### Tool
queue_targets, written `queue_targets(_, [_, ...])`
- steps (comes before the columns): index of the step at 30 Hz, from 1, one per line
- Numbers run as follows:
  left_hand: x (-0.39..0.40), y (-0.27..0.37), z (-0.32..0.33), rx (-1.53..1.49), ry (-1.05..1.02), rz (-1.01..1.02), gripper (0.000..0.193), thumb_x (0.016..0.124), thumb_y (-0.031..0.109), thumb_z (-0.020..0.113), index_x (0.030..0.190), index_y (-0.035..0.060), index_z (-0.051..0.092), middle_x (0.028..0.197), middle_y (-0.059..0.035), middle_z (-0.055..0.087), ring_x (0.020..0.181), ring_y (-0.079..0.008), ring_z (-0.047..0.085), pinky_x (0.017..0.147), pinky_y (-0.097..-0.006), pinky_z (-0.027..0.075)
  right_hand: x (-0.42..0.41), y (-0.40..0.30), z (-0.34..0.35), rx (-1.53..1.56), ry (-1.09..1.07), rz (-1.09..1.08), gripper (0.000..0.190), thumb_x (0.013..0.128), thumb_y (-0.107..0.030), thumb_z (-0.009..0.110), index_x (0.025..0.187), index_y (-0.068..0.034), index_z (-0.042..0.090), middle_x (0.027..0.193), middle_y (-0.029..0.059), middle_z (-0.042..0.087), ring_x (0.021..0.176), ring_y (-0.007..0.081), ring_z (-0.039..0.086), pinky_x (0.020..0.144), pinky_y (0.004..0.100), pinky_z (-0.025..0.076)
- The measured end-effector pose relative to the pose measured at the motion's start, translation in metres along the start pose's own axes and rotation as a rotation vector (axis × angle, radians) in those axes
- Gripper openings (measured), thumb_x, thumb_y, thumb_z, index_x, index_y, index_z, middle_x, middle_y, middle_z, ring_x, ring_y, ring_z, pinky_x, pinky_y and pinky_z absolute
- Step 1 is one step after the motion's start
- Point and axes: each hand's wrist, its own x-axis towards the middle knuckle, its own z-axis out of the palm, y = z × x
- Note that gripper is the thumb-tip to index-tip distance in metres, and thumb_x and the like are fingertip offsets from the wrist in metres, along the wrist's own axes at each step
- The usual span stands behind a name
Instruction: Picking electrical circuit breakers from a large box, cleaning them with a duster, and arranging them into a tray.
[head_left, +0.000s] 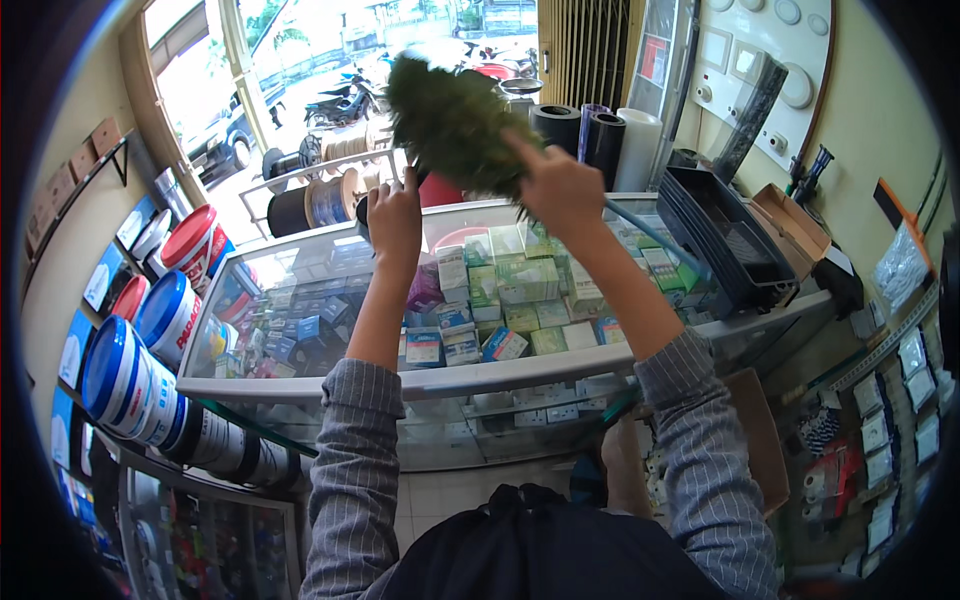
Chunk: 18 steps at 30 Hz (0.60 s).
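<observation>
My right hand (562, 184) is closed around a green feathery duster (457, 124), whose bushy head points up and left over the far edge of the glass display counter (510, 369). A blue rod (652, 232) runs down to the right from behind this hand, over the glass. My left hand (395, 214) is raised near the counter's far edge, fingers curled at a dark object that is mostly hidden; whether it holds this is unclear. Beneath the glass lie many small product boxes (529, 281), green, white and blue.
Black stacked plastic trays (720, 232) and an open cardboard box (795, 217) stand at the counter's right end. Paint buckets (135, 375) line the left side. Cable spools (319, 202) and upright rolls (604, 142) are beyond the counter. A cardboard box (757, 442) stands low at right.
</observation>
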Motion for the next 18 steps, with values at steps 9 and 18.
queue_targets(9, [-0.009, 0.001, 0.008, 0.184, 0.151, 0.483, 0.026, 0.075, 0.009, 0.054, 0.101, 0.0038, 0.053, 0.072, -0.0062, 0.06, 0.077, -0.0195, 0.059, 0.078, -0.029, 0.043, 0.027, 0.04, -0.015, -0.142, -0.05, 0.153, 0.053, 0.078, -0.016, 0.05, 0.126, -0.035, 0.044, 0.076, 0.009, 0.061, 0.06, 0.0229, 0.062, 0.054, 0.0356, 0.052])
queue_targets(18, [-0.002, 0.012, -0.014, 0.206, 0.179, 0.737, 0.028, 0.072, 0.009, 0.055, 0.099, 0.0083, 0.048, 0.084, -0.005, 0.052, 0.084, -0.0168, 0.052, 0.081, -0.0257, 0.042, 0.038, 0.018, 0.004, -0.237, -0.15, -0.167, 0.026, 0.083, -0.014, 0.044, 0.101, -0.018, 0.062, 0.075, 0.0096, 0.065, 0.07, 0.024, 0.065, 0.06, 0.0368, 0.051])
